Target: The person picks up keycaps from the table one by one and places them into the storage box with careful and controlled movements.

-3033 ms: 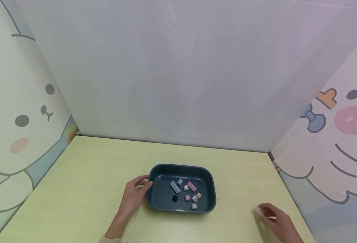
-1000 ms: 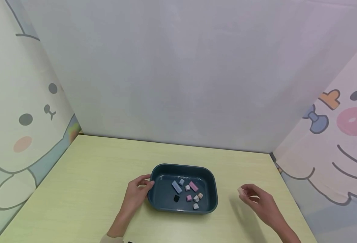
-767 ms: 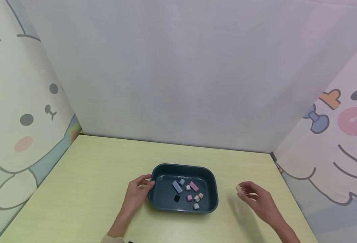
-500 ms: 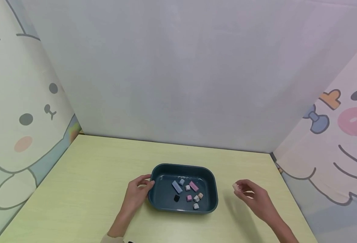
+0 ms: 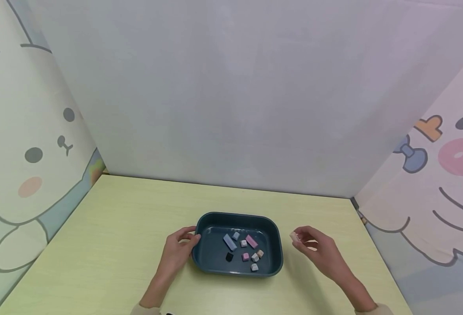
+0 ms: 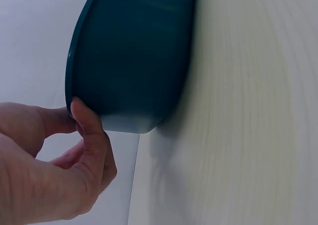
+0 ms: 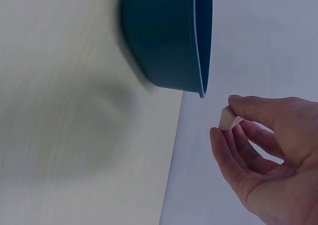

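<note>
A dark teal rectangular tub [image 5: 205, 266] rests on the table, holding several small blocks. Among them are a blue bar [image 5: 229, 242], a pink bar [image 5: 252, 241], a black cube [image 5: 229, 257] and a pink cube [image 5: 245, 257]. My left hand [image 5: 178, 251] pinches the tub's left rim between thumb and fingers, also plain in the left wrist view. To the right of the tub, my right hand [image 5: 319, 251] is raised over the table. Its thumb and fingertips pinch a small cream block [image 7: 227, 118], partly hidden by the fingers and just outside the tub's right wall.
The pale yellow-green table [image 5: 137, 210] runs back to a grey-white curtain [image 5: 223, 96]. Cartoon-printed panels [image 5: 30, 175] stand along both sides. Shadows of the right hand fall on the table below it.
My right hand has risen off the table at the right and moved left toward the tub, carrying the cream block. My left hand has kept its grip on the rim, and the tub's contents look unchanged.
</note>
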A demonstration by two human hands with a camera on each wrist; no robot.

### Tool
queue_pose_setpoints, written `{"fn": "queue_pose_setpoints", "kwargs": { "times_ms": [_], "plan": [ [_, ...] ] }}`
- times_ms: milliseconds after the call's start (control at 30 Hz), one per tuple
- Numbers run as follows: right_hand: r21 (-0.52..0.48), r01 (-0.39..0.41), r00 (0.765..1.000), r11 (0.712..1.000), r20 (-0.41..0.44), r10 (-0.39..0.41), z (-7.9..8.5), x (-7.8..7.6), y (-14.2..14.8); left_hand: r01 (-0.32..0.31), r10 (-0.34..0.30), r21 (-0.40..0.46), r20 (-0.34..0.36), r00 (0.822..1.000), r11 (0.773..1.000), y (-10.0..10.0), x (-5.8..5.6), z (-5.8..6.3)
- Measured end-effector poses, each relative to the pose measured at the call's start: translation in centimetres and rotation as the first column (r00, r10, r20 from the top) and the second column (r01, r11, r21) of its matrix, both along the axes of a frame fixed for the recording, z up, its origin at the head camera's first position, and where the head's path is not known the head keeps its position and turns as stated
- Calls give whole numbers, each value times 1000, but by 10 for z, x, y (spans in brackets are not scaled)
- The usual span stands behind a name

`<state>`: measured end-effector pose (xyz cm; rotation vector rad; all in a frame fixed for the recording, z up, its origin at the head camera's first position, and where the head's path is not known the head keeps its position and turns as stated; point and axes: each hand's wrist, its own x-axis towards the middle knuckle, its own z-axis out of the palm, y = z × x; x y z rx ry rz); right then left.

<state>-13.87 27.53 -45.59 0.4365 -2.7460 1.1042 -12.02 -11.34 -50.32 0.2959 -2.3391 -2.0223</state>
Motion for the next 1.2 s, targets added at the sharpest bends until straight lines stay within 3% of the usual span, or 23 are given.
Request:
{"fn": "queue_pose_setpoints", "kwargs": {
  "times_ms": [1200],
  "plan": [
    [40, -178, 983, 983, 58, 175, 6, -22, -51, -5, 5, -1, -8, 1000, 1000, 1, 0, -1]
  ]
}}
